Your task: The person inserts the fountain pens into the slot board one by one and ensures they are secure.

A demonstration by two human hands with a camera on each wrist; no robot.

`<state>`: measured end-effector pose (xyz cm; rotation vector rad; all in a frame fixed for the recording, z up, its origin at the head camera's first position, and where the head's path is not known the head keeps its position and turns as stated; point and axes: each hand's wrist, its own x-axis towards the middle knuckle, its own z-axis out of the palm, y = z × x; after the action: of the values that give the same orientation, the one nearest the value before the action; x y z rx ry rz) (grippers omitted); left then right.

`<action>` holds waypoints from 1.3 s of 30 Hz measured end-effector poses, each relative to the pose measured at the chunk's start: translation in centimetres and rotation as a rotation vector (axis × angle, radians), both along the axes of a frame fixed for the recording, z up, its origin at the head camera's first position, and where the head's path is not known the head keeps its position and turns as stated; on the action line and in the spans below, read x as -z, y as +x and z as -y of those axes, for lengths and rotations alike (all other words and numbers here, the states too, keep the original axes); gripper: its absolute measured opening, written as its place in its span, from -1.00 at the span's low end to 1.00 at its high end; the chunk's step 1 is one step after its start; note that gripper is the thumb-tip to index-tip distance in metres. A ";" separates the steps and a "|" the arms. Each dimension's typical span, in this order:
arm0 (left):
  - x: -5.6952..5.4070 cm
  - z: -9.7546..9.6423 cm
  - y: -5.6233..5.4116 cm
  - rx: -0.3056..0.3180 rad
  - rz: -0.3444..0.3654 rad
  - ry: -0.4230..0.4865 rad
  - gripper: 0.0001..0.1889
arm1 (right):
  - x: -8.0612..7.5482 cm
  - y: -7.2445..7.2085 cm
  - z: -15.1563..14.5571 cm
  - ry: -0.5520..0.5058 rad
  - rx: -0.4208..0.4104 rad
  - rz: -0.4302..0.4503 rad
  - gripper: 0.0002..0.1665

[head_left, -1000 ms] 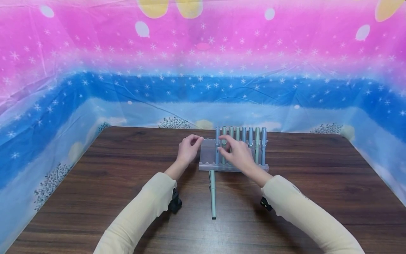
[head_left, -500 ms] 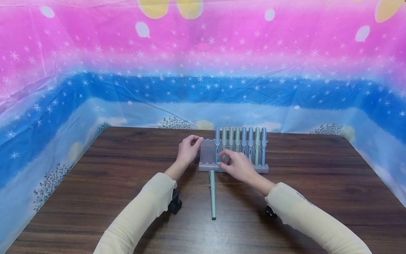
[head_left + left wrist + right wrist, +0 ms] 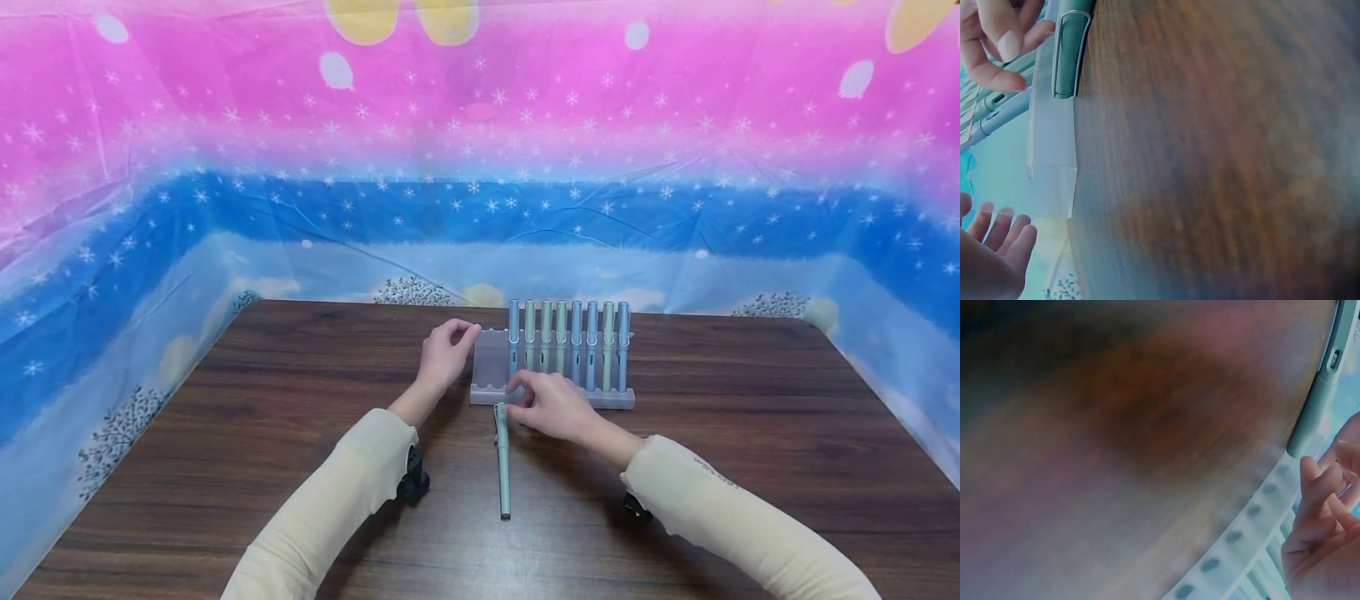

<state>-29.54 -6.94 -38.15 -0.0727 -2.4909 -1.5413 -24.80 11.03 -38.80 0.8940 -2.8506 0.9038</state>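
Note:
A clear plastic pen rack (image 3: 490, 358) stands toward the back of the table, with several blue and green pens (image 3: 561, 321) upright in its right part. At its upper left corner my left hand (image 3: 444, 354) pinches the panel edge; in the left wrist view its fingers (image 3: 1017, 240) lie behind the panel. A green pen (image 3: 504, 471) lies on the table before the rack, clip end toward it. My right hand (image 3: 555, 406) hovers at that clip end, thumb and forefinger curved and apart, holding nothing. The right wrist view shows this hand (image 3: 1322, 544) beside the pen's end (image 3: 1310, 415).
The dark wood-grain table (image 3: 300, 375) reaches back to a pink and blue snowflake cloth (image 3: 480, 200) hung around it. The rack's front ledge (image 3: 487, 398) has notches, those at the left holding no pens.
My right hand has come down and toward me, from in front of the racked pens to the lying green pen's clip end. The left hand has stayed on the rack corner.

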 end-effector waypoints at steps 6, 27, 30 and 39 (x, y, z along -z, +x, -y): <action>0.0 0.0 0.1 0.001 0.002 -0.006 -0.72 | 0.1 0.3 0.5 0.045 -0.009 -0.022 -0.68; 0.3 0.0 -0.3 -0.017 -0.018 -0.017 -0.72 | 0.3 1.1 0.9 0.155 -0.022 -0.013 -0.65; 0.2 0.0 -0.3 -0.017 -0.013 -0.017 -0.72 | 0.1 1.1 0.8 0.155 -0.033 0.020 -0.63; 0.3 0.0 -0.3 -0.022 -0.010 -0.014 -0.73 | -0.6 1.2 0.8 0.245 -0.054 0.086 -0.60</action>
<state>-29.83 -6.92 -38.50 -0.0544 -2.4869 -1.5106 -23.56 10.20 -38.19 0.9793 -3.0744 0.6185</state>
